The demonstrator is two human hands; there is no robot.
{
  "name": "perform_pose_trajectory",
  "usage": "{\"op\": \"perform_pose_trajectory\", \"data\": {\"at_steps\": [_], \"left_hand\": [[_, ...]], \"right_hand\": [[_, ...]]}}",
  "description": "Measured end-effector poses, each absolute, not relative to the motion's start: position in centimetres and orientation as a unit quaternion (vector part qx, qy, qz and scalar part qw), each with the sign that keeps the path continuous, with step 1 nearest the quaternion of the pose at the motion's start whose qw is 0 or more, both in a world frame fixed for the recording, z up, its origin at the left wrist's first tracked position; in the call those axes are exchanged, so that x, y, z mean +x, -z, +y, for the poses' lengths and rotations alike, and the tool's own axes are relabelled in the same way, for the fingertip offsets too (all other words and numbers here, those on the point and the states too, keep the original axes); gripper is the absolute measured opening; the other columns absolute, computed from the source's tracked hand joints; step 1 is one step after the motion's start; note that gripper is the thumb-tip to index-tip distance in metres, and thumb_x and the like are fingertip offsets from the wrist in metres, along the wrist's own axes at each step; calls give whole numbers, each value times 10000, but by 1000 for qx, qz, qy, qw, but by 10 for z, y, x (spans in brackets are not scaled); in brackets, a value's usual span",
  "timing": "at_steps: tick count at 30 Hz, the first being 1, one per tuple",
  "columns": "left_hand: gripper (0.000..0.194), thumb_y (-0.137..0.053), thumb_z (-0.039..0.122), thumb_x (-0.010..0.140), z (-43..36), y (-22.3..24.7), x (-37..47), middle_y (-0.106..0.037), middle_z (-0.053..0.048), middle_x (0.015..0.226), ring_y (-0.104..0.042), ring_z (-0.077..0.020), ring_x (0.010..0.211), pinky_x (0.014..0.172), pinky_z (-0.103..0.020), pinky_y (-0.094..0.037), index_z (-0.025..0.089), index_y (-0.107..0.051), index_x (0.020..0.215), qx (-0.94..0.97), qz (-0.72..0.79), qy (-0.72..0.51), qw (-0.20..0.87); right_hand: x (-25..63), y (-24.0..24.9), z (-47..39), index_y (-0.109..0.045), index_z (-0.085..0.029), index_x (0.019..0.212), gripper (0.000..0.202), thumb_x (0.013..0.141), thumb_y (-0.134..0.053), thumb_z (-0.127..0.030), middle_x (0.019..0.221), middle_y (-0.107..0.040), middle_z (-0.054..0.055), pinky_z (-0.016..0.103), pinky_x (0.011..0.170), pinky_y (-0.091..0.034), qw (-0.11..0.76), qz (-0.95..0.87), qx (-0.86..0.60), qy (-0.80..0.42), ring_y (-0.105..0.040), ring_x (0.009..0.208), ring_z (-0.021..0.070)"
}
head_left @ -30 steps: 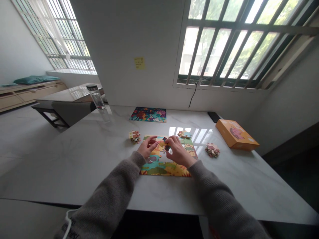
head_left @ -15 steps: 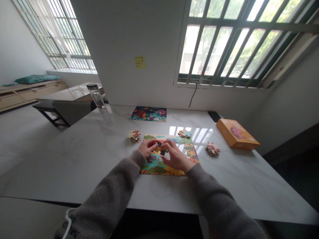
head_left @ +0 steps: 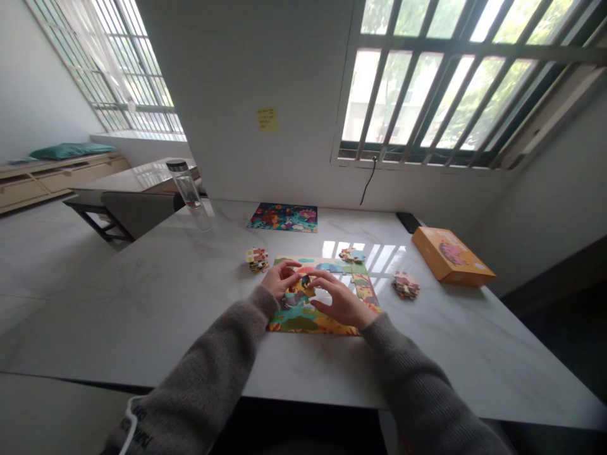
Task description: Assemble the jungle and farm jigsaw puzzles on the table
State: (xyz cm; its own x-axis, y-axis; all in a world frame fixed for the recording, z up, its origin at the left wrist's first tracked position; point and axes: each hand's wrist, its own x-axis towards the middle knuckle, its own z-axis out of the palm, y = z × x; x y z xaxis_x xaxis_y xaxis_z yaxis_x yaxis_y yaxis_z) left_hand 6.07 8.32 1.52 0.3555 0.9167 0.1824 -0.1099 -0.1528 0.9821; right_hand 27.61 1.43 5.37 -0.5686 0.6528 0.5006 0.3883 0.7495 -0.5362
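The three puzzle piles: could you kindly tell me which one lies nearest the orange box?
The rightmost pile, topped pink; the left pile and middle pile lie farther from the orange box.

Grey-brown knit sleeves (head_left: 215, 354) are worn to the wrists, with dark lettering (head_left: 141, 436) and a white cord (head_left: 132, 418) seen well behind the left hand (head_left: 281, 281).

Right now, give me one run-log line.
left hand: at jigsaw puzzle | right hand: open, over puzzle | puzzle: incomplete, bare patch showing | orange box: right of puzzle
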Motion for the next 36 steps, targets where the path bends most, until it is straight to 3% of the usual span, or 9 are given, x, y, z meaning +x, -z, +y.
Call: {"op": "perform_pose_trajectory", "data": {"at_steps": [5, 11, 15, 22, 26, 30, 36], "left_hand": [[614, -852, 548, 665, 79, -19, 64, -618, 16, 618, -553, -100, 533, 528, -215, -426, 109, -654, 1045, 606, 334, -452, 563], [521, -757, 563, 763, 76, -21, 67, -647, -18, 727, -579, -111, 572, 551, -237, -472, 117, -666, 1016, 624, 337, -442, 549], [425, -685, 483, 836, 74, -21, 65, -616, -1, 703, -574, -113, 564, 578, -255, -494, 119, -641, 1053, 652, 341, -430, 523], [404, -614, 302, 866, 69, -25, 54, -650, -73, 966, -622, -179, 820, 745, -313, -524, 160, -637, 1243, 815, 330, -377, 291], [260, -535, 203, 873, 76, -22, 47, -663, -87, 958, -617, -210, 896, 855, -354, -518, 148, -708, 1059, 841, 347, -361, 204], [282, -508, 59, 780, 82, -14, 45, -691, -75, 988, -619, -226, 988, 954, -371, -488, 169, -730, 914, 870, 338, -302, 194], [245, -541, 62, 778, 81, -10, 45, -687, -74, 987, -607, -230, 1010, 1010, -385, -456, 170, -723, 903, 887, 333, -263, 182]], "right_hand": [[277, -54, 13, -574, -238, 1005, 118, 914, -609, -174, 1331, -557, 95, 408, 1043, -487, 354, -860, -312, -195, -550, 1255, 225], [277, -50, 12, -545, -232, 1025, 214, 862, -647, -138, 1273, -541, 95, 383, 992, -508, 352, -857, -332, -177, -563, 1187, 224], [280, -48, 14, -542, -232, 1063, 211, 883, -621, -155, 1267, -514, 111, 420, 1010, -489, 366, -846, -360, -143, -539, 1200, 245], [295, -44, 22, -563, -233, 1077, 265, 848, -676, -162, 1146, -544, 84, 419, 977, -475, 329, -844, -400, -137, -529, 1111, 246], [301, -41, 22, -602, -236, 1043, 271, 815, -742, -192, 1109, -563, 70, 436, 971, -465, 276, -849, -431, -132, -515, 1074, 252], [298, -39, 19, -650, -251, 1043, 257, 814, -762, -211, 1126, -569, 67, 428, 993, -465, 239, -858, -432, -143, -519, 1095, 250], [293, -34, 18, -691, -267, 1047, 245, 818, -746, -199, 1128, -581, 62, 416, 1001, -460, 225, -854, -445, -148, -544, 1087, 241]]}}
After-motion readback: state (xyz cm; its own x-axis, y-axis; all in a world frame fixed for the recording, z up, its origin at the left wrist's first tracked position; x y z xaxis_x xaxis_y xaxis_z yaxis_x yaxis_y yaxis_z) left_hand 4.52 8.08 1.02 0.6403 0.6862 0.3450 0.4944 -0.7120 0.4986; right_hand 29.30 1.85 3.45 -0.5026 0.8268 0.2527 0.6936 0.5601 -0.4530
